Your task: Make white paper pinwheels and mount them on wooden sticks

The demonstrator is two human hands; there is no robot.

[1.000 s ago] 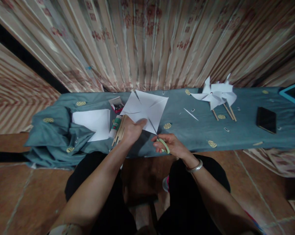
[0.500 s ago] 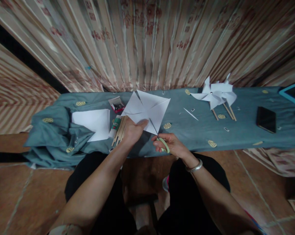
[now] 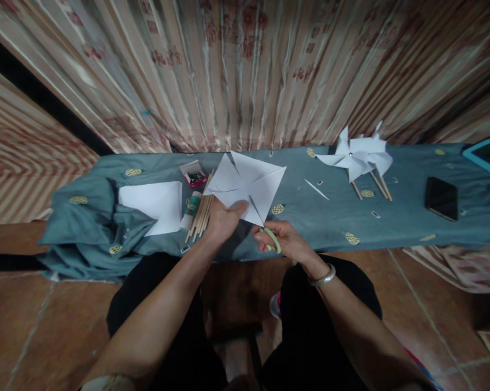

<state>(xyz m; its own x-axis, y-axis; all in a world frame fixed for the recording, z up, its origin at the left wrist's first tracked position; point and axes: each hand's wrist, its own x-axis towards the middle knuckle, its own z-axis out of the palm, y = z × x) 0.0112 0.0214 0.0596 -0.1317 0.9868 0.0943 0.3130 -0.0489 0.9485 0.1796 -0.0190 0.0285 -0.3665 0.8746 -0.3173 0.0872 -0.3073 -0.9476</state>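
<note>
A white paper square [image 3: 265,187] with slits running in from its corners is held above the cloth. My left hand [image 3: 225,218] grips its lower left side, thumb on top. Green-handled scissors [image 3: 274,240] are in my right hand [image 3: 284,239], fingers wrapped round the handles. The scissors are at the paper's lowest corner, where a slit runs toward the middle; their blades are mostly hidden. Just left of my left hand lie several wooden sticks [image 3: 199,218] and a green and white glue stick [image 3: 191,209].
Left of these lie a stack of white paper [image 3: 159,203] and an opened small box [image 3: 195,176] of dark pieces. To the right are a thin paper strip [image 3: 317,189], paper pinwheels [image 3: 362,155] on sticks, a black phone [image 3: 441,198] and a blue-edged device [image 3: 487,155]. A curtain [image 3: 245,76] hangs behind.
The paper has shifted slightly right in my left hand's grip, and its lowest corner slit looks more opened. My right hand with the scissors has barely moved.
</note>
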